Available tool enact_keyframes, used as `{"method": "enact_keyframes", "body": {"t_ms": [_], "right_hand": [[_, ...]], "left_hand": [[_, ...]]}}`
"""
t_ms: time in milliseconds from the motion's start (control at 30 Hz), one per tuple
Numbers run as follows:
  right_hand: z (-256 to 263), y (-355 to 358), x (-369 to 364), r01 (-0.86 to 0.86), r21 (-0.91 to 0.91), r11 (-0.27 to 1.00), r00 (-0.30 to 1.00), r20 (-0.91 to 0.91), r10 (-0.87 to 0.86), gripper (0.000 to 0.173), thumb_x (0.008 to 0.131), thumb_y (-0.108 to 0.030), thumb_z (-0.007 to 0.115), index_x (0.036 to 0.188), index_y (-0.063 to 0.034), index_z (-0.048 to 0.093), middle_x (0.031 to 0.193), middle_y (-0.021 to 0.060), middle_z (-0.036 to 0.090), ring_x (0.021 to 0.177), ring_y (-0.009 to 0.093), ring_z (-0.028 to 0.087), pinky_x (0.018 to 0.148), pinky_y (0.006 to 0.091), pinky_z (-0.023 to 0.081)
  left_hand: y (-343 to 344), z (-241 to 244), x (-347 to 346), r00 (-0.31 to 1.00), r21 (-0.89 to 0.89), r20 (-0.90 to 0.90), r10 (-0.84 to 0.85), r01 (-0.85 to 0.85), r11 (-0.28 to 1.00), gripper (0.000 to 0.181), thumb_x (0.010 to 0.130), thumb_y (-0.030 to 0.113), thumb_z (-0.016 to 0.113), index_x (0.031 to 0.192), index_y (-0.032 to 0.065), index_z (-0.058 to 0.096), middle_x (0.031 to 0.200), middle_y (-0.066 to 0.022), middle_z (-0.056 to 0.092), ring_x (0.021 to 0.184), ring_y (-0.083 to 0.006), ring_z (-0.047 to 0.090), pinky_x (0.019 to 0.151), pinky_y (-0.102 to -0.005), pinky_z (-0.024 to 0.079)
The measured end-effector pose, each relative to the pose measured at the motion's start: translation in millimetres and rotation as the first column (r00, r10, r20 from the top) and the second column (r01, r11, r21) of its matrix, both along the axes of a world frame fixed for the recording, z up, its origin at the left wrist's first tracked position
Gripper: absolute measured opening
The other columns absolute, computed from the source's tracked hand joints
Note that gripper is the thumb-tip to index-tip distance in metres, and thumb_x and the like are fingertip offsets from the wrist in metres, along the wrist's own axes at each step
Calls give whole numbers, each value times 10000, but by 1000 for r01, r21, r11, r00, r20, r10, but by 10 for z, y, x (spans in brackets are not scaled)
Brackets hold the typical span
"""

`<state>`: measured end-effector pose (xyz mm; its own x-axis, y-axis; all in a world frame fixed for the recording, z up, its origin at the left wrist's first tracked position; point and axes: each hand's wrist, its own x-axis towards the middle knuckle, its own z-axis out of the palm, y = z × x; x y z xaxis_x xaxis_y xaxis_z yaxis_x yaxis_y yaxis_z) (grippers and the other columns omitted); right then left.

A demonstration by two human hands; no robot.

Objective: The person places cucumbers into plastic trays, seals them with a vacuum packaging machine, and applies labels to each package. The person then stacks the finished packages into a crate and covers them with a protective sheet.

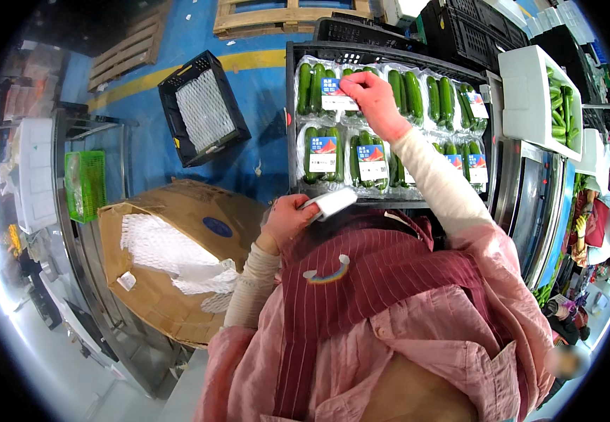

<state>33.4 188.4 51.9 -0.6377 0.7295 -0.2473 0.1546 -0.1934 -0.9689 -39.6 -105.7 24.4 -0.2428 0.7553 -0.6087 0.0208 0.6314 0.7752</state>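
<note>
A black plastic crate [292, 153] in front of me holds two rows of clear-wrapped packs of cucumbers. My right hand [372, 103] pinches the right edge of a printed label [332, 94] at a back-row cucumber pack [305, 79] on the left. Whether that label is stuck down, I cannot tell. Similar labels lie on front-row packs, among them the left cucumber pack [311, 176] and its neighbour [355, 169]. Close to my apron, below the crate's front edge, my left hand [288, 219] grips a white stack of labels [332, 202], slightly blurred.
To the left, a large cardboard box [178, 203] contains white foam netting [162, 248]. A smaller black crate [199, 145] sits on the blue floor beyond. At right stands a white foam box [521, 105] with loose cucumbers [561, 105]. Another person [595, 216] is farther right.
</note>
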Motion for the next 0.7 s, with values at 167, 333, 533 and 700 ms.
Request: {"method": "enact_keyframes", "body": {"t_ms": [167,333,533,700], "right_hand": [[-505,246,-461,55,-69,996,998,-10,-56,194,884,-165,731,968,-3,664,827,44,694,645,86,602,558,259,510],[-616,293,-600,-292,477,829,846,532,-8,568,852,-539,676,1116,-38,644,1061,206,689,995,355,672,871,419,516],[-172,115,-279,-383,589,711,770,629,-106,721,893,-615,588,1317,-36,510,1329,236,547,1078,365,638,907,414,503],[415,-267,326,-473,-227,851,879,-181,440,648,970,-478,582,1373,24,509,1267,131,626,1147,203,594,1012,346,452]], "left_hand": [[-111,-53,3,989,147,-88,116,-102,984,135,844,106,685,894,-20,678,764,8,643,744,-42,536,637,-242,462],[-164,-38,33,989,185,-74,128,-112,976,131,830,67,683,934,-12,685,790,-24,678,780,-59,580,693,-253,493],[-6,195,64,981,296,-59,187,-162,941,173,864,82,601,971,-17,693,778,-44,679,753,-91,603,681,-277,492],[426,482,-63,937,216,197,289,-329,919,223,922,129,608,1027,-46,697,870,-87,736,804,-94,658,680,-273,521]]}}
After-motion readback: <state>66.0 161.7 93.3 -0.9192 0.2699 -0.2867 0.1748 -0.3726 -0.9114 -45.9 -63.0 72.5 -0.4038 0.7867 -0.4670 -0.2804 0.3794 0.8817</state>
